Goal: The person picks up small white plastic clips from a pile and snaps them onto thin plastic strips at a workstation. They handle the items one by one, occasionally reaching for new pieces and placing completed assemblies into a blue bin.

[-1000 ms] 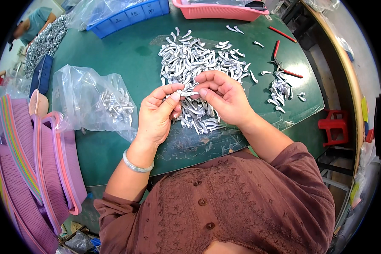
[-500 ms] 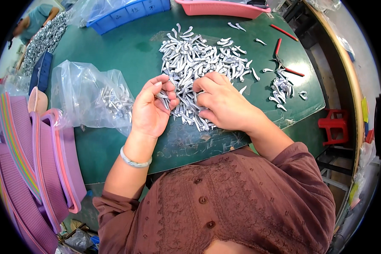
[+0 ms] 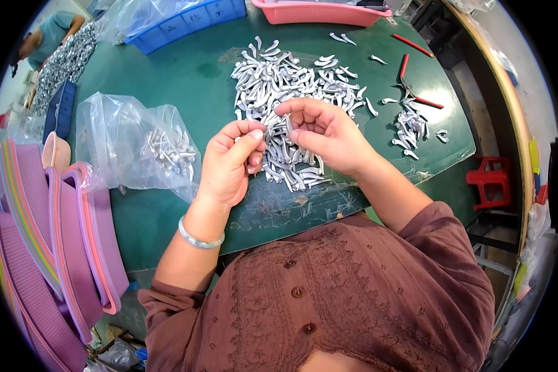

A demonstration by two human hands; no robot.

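Observation:
A heap of small curved silver metal pieces (image 3: 263,84) spreads over the green table (image 3: 192,68) in front of me. My left hand (image 3: 226,162), with a pale bangle on its wrist, is closed at the near left side of the heap. Metal pieces show in part between its curled fingers; how many is hidden. Over the heap, my right hand (image 3: 332,136) pinches one curved metal piece (image 3: 288,123) between thumb and fingers, close to the left fingertips. Beside my left hand lies a clear plastic bag (image 3: 127,139) with similar-looking metal pieces inside.
Red-handled pliers (image 3: 408,92) lie at the right beside a smaller group of metal pieces (image 3: 409,127). At the back stand a blue bin (image 3: 189,26) and a pink basket (image 3: 322,13). Purple baskets (image 3: 96,235) are stacked at left. A red stool (image 3: 491,183) and another person (image 3: 59,34) are farther off.
My right hand has lifted from the heap, turned, and now holds up a metal piece. My left fingers have curled in, with the thumb brought across toward the right hand.

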